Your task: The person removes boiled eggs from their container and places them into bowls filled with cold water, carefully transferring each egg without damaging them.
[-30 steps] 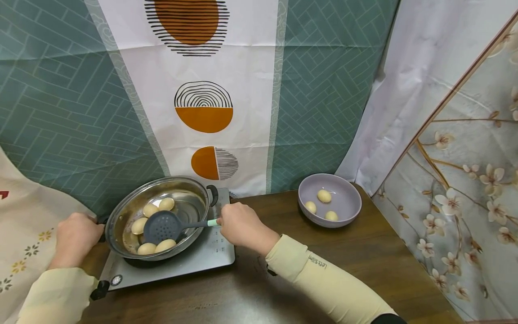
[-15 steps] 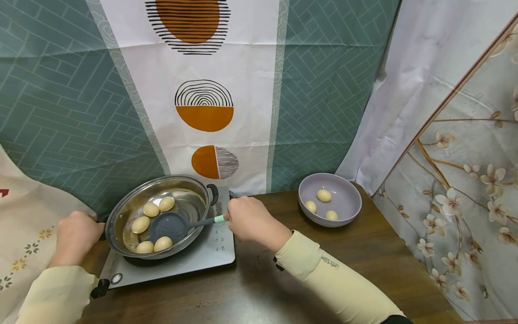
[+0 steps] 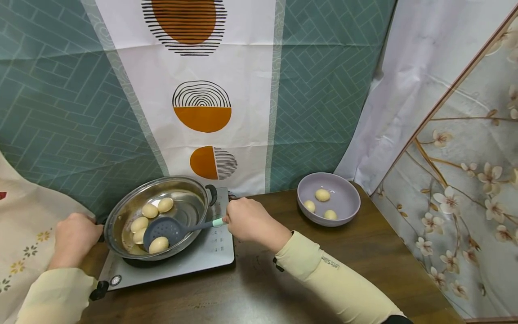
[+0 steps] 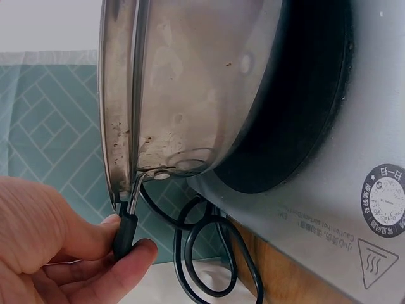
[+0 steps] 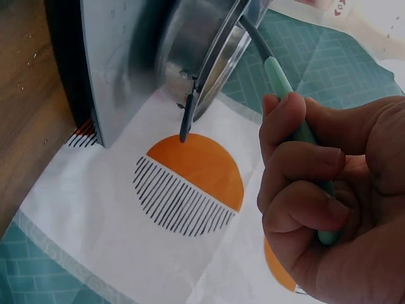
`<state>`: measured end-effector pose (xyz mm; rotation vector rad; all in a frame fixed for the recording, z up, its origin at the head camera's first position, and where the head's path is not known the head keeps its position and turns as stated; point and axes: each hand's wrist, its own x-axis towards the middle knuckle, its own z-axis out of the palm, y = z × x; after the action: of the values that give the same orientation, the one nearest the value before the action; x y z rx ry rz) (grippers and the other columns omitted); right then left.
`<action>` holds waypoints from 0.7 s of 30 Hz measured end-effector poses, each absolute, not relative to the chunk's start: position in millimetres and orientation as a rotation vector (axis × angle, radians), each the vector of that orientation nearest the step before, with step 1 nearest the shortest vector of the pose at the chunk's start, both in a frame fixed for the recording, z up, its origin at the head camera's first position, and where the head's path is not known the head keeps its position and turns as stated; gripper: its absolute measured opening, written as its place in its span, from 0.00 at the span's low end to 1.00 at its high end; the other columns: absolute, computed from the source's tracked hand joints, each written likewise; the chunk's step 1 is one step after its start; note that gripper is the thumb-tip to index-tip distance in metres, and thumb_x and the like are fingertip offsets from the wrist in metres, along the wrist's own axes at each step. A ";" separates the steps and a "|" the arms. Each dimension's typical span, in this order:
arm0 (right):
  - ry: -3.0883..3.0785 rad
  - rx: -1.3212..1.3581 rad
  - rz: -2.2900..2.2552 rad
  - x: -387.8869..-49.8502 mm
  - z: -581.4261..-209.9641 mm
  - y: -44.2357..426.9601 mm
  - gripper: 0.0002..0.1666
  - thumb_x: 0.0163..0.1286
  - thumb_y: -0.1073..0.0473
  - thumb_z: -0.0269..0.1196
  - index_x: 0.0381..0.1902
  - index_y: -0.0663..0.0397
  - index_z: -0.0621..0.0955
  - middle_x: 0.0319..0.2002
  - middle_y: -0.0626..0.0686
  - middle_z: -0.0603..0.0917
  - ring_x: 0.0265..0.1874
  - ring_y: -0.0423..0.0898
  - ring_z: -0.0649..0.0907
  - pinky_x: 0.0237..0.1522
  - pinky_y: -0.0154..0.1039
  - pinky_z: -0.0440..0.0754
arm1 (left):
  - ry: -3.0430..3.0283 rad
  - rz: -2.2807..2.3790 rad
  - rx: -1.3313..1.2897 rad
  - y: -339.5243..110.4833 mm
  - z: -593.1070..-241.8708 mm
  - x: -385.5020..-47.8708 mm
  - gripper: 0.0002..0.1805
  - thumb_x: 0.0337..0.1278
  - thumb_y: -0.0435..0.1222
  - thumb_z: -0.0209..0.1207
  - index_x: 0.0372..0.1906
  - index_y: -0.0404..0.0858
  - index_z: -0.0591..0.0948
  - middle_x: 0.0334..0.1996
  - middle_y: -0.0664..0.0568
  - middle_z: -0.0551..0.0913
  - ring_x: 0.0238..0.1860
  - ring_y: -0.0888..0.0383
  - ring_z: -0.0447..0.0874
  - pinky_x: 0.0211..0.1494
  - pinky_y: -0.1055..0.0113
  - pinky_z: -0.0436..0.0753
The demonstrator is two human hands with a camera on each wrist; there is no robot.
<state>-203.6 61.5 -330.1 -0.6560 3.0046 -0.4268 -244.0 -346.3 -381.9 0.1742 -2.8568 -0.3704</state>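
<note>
Backdrop cloth, one: left teal panel [image 3: 73, 112] and right teal panel [image 3: 323, 90], both with pale brick lines; white centre band [image 3: 248, 90] between them, edged with narrow patterned borders [image 3: 275, 67]. Orange motifs on the band, in a column: striped circle [image 3: 184, 20], domed circle [image 3: 202, 119], split circle [image 3: 203, 163]. At right: whitish creased cloth [image 3: 421, 63]; beyond its brown diagonal stripe [image 3: 450, 92], printed blossoms [image 3: 449, 198] on branches. At left: cream cloth [image 3: 36, 202], small yellow and grey flowers. Table [image 3: 251, 292], dark brown wood. Black cord [image 4: 177, 253], loosely looped.
</note>
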 end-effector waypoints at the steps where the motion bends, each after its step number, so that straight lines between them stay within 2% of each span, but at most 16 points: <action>1: 3.002 -0.648 -0.433 -203.7 -330.4 60.9 0.18 0.66 0.51 0.57 0.16 0.44 0.76 0.16 0.44 0.73 0.17 0.41 0.72 0.20 0.35 0.70 | -2.854 -0.367 0.167 -346.4 -382.3 -243.9 0.20 0.44 0.36 0.55 0.03 0.41 0.67 0.06 0.52 0.67 0.16 0.46 0.65 0.20 0.60 0.63; 6: 2.951 -0.587 -0.538 -204.6 -332.1 59.7 0.19 0.67 0.53 0.56 0.14 0.44 0.76 0.13 0.44 0.70 0.15 0.40 0.70 0.20 0.34 0.69 | -2.851 -0.364 0.166 -345.5 -381.6 -243.4 0.20 0.44 0.36 0.55 0.03 0.41 0.67 0.06 0.52 0.67 0.16 0.46 0.66 0.20 0.60 0.63; 14: 2.834 -0.447 -0.705 -207.7 -336.7 60.1 0.25 0.69 0.51 0.55 0.09 0.45 0.71 0.09 0.43 0.63 0.09 0.40 0.63 0.17 0.33 0.64 | -2.852 -0.366 0.163 -344.4 -381.8 -242.6 0.20 0.44 0.36 0.56 0.03 0.41 0.67 0.06 0.52 0.68 0.16 0.46 0.67 0.22 0.58 0.63; 21: 2.867 -0.403 -0.757 -211.0 -332.5 65.5 0.27 0.68 0.51 0.55 0.07 0.45 0.69 0.09 0.43 0.63 0.09 0.39 0.63 0.17 0.33 0.63 | -2.857 -0.369 0.192 -343.2 -380.1 -243.0 0.20 0.44 0.36 0.55 0.03 0.41 0.67 0.06 0.52 0.68 0.16 0.46 0.67 0.21 0.59 0.63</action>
<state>-211.0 65.5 -332.5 -0.4031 2.8670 -0.7566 -243.0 -343.2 -380.1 0.1921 -2.8569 -0.3692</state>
